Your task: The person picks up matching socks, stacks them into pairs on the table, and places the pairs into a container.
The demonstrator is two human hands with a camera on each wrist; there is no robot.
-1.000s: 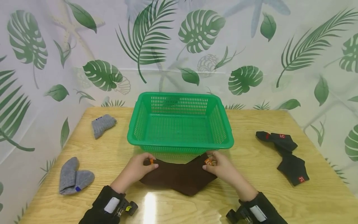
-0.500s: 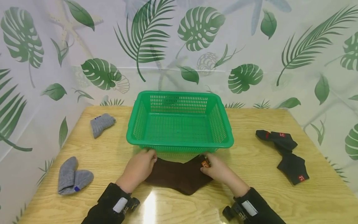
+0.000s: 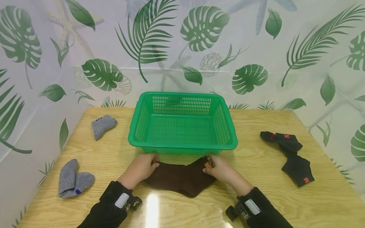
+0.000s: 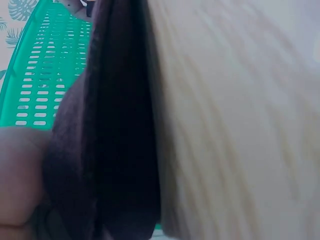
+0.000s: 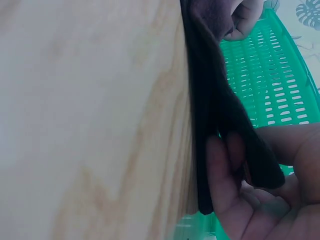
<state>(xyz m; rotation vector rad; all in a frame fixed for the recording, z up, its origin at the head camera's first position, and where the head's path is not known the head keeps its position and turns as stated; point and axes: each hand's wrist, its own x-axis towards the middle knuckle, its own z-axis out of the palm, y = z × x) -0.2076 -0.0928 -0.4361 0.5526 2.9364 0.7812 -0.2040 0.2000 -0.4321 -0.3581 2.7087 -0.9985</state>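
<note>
A dark brown sock (image 3: 181, 178) lies stretched sideways in front of the green basket, an orange label near its right end. My left hand (image 3: 141, 168) pinches the left end between thumb and fingers, which cover that tip. At the other end, beside the label, my right hand (image 3: 220, 171) pinches the fabric. From the right wrist, the sock (image 5: 227, 95) shows as two dark layers, with fingertips (image 5: 220, 165) in between them. The left wrist view has the brown fabric (image 4: 75, 145) close up, standing edge-on over the table.
Just beyond the hands stands the green plastic basket (image 3: 182, 146) with slotted walls. Two grey socks (image 3: 104, 126) (image 3: 75, 180) lie on the left of the wooden table (image 3: 251, 202). Black socks with red marks (image 3: 297, 169) lie on the right. A leaf-print cloth (image 3: 171, 60) hangs behind.
My left hand has turned over the sock's left end and back, and the orange mark there is now hidden. The right hand has shifted slightly left, still pinching its end.
</note>
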